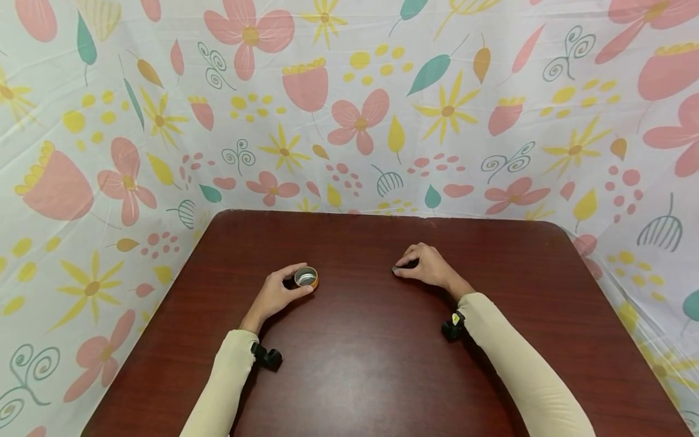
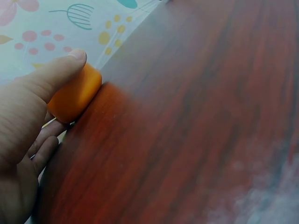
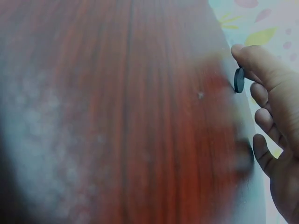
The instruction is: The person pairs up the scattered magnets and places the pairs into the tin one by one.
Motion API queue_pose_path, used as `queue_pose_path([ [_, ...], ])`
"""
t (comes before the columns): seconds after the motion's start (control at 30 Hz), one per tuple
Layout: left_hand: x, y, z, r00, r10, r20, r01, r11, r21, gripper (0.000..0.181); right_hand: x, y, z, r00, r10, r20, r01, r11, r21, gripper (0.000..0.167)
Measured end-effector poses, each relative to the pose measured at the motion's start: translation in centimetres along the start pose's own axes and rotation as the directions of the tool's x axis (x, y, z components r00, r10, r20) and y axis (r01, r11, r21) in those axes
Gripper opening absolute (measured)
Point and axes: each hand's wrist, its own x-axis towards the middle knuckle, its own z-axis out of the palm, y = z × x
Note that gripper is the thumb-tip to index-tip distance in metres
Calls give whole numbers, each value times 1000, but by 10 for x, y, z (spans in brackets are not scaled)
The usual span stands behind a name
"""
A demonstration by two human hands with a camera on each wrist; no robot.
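A small round tin (image 1: 306, 277), orange outside and silvery inside, stands on the table with its open top upward. My left hand (image 1: 276, 292) grips it between thumb and fingers; the left wrist view shows the thumb lying along the orange wall of the tin (image 2: 79, 95). To the right, my right hand (image 1: 428, 265) pinches a small dark disc (image 1: 395, 271) between thumb and fingertip. In the right wrist view the thin black disc (image 3: 239, 80) is held on edge, close to the tabletop, while the other fingers curl loosely behind it. Whether it touches the wood I cannot tell.
Both hands work over a dark reddish-brown wooden table (image 1: 349, 358) with rounded far corners. Behind it and along the sides hangs a white cloth (image 1: 349, 73) printed with flowers and leaves. Black wrist cameras sit on the left cuff (image 1: 267, 357) and the right cuff (image 1: 453, 326).
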Motion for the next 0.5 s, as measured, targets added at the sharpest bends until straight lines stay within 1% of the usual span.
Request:
queue_pose_path([
  [0.2, 0, 1, 0, 1000, 3, 5, -3, 1000, 11, 66, -2, 0, -3, 999, -17, -30, 18, 1000, 5, 17],
  [0.4, 0, -1, 0, 1000, 1, 7, -1, 1000, 4, 66, -4, 2, -4, 998, -22, -63, 24, 999, 28, 17],
  [0.5, -1, -1, 0, 1000, -1, 4, 1, 1000, 4, 66, -5, 3, -4, 997, -27, -75, 29, 999, 23, 17],
])
